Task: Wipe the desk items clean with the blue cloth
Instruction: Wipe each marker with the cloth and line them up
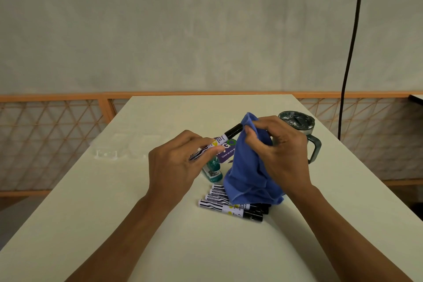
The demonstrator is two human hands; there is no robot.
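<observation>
Here we are over the desk (114,213), and the left hand (183,158) has one marker (225,137) lifted clear of the top, fingers and thumb pinched round the white barrel, black cap pointing away and to the right. The right hand (281,151) is gripping the cloth (249,171), a fold of it bunched between thumb and fingers right at the cap's tip, touching or as near as I can tell. The rest of the cloth hangs limp and its hem spills onto the row of markers (231,206) lying side by side on the desk. It's soft stuff and won't push back on its own, so I'd say it wants wrapping round the barrel and squeezing. The marker looks light, stiff and smooth, likely to twist or slide in a loose pinch; the hold on the tail end seems right, leaving the cap free to rub. Behind the hands there's a teal bottle (214,170) beside a purple pack (226,151), and a lidded mug (299,128) stands off to the right. I'd guess the mug is the heavy one, best steadied by its handle. Plenty left to wipe, by the look of it.
</observation>
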